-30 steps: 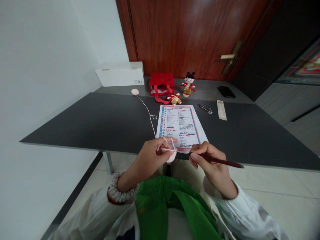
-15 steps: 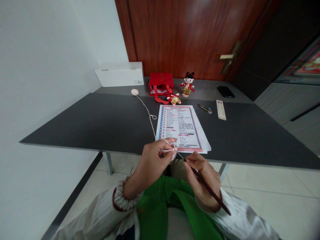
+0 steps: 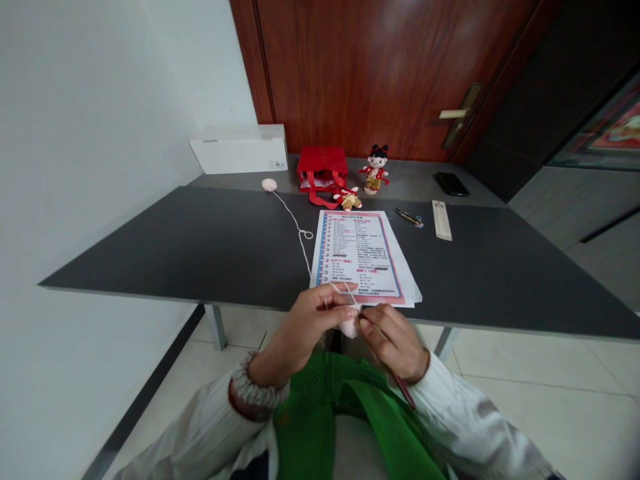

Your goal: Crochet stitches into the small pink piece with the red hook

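Observation:
Pinched in my left hand (image 3: 313,321) is a small pale pink crochet piece (image 3: 350,325), just off the table's near edge. A strand of yarn (image 3: 303,250) loops over my left index finger and runs back to a pale pink yarn ball (image 3: 269,185). My right hand (image 3: 395,341) grips a crochet hook (image 3: 404,390) with a dark red-brown handle, its end pointing down toward my sleeve. The hook's tip is hidden by my fingers, close against the crochet piece. Both hands almost touch. A printed sheet (image 3: 356,257) lies just beyond them.
On the dark table (image 3: 225,247) stand a white box (image 3: 240,150), a red bag (image 3: 323,163) and a crocheted doll (image 3: 376,170). A smaller crocheted figure (image 3: 349,199) lies by the bag. To the right are small scissors (image 3: 409,217), a pale flat packet (image 3: 442,221) and a black phone (image 3: 451,184).
My right hand has moved up and left against the crochet piece, and the hook now sits steeper with less handle showing. The crochet piece has turned and shows more below my left fingers.

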